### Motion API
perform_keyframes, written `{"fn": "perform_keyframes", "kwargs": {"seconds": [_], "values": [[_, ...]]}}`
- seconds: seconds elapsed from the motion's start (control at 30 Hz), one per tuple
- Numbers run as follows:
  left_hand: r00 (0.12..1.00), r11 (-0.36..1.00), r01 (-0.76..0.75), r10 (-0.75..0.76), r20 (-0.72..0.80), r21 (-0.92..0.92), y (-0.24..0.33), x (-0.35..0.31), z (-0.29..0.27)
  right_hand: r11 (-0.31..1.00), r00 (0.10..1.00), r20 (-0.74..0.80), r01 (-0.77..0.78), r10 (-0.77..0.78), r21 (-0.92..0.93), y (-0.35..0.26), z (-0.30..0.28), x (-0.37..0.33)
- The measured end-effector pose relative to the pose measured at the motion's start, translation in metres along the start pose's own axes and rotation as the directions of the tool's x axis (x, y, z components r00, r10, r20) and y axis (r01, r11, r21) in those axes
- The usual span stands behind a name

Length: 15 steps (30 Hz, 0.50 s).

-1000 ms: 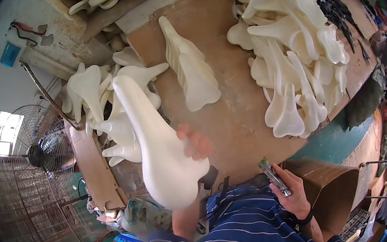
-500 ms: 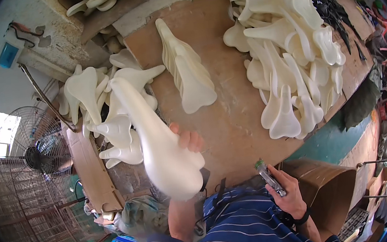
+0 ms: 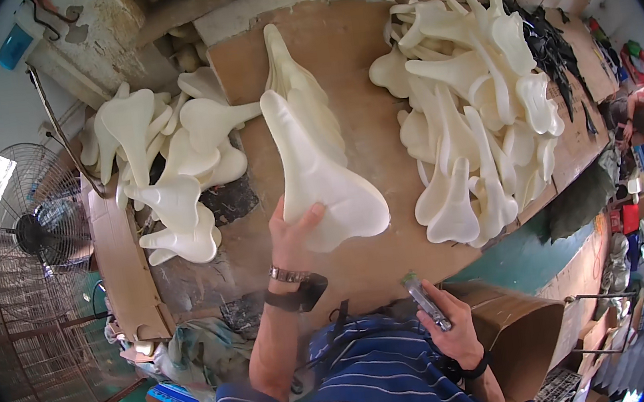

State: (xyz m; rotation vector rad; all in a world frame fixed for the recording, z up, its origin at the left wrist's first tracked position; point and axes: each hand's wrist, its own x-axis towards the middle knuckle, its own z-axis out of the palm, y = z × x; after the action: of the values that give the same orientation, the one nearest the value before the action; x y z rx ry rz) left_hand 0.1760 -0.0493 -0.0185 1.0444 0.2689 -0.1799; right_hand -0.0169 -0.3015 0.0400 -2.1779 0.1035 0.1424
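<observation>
My left hand (image 3: 294,232) grips a cream foam bicycle saddle pad (image 3: 332,188) by its edge, thumb on the upper face. Its narrow nose points away from me and its wide end is near. Behind it lies a row of overlapping saddle pads (image 3: 291,68) on the cardboard-covered table (image 3: 376,146); the held pad hides the row's near part. Low on the right, my right hand (image 3: 455,333) is closed around a short silvery hand tool (image 3: 424,301) with a green end, its exact kind unclear. The tool is apart from the pad.
Loose saddle pads form a heap (image 3: 465,119) on the right and a smaller pile (image 3: 171,151) on the left. Black strips (image 3: 552,44) lie beyond the right heap. A cardboard box (image 3: 518,321) stands by my right arm, a wire-cage fan (image 3: 47,223) at the left.
My left hand has moved the saddle pad right and away from me, over the table's middle, turning it so its other face shows. My right hand still holds the tool.
</observation>
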Motion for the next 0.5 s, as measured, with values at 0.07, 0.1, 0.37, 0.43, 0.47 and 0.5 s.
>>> {"fn": "perform_keyframes", "kwargs": {"seconds": [0.07, 0.1, 0.37, 0.43, 0.47, 0.5], "values": [[1.0, 1.0, 0.021, -0.02, 0.023, -0.011, -0.006, 0.001, -0.004, 1.0, 1.0, 0.008, -0.002, 0.002, -0.009, 0.001, 0.0, -0.001], [0.999, 0.999, 0.03, -0.03, 0.032, -0.016, -0.01, 0.001, -0.005, 1.0, 1.0, 0.016, -0.022, 0.022, -0.008, 0.0, 0.0, -0.001], [0.998, 0.998, 0.037, -0.035, 0.043, -0.045, -0.011, -0.001, 0.005, 0.999, 1.0, 0.006, 0.012, -0.011, -0.03, 0.002, 0.005, 0.0], [0.999, 0.999, 0.034, -0.033, 0.035, -0.034, -0.011, -0.002, 0.007, 1.0, 1.0, 0.013, -0.001, 0.001, -0.027, 0.001, 0.005, 0.0], [0.999, 0.999, 0.03, -0.029, 0.035, -0.028, -0.012, -0.003, 0.007, 1.0, 1.0, 0.018, -0.008, 0.008, -0.023, 0.0, 0.005, 0.001], [0.999, 0.999, 0.025, -0.025, 0.036, -0.022, -0.012, -0.003, 0.008, 1.0, 1.0, 0.024, -0.015, 0.015, -0.02, 0.0, 0.005, 0.001]]}}
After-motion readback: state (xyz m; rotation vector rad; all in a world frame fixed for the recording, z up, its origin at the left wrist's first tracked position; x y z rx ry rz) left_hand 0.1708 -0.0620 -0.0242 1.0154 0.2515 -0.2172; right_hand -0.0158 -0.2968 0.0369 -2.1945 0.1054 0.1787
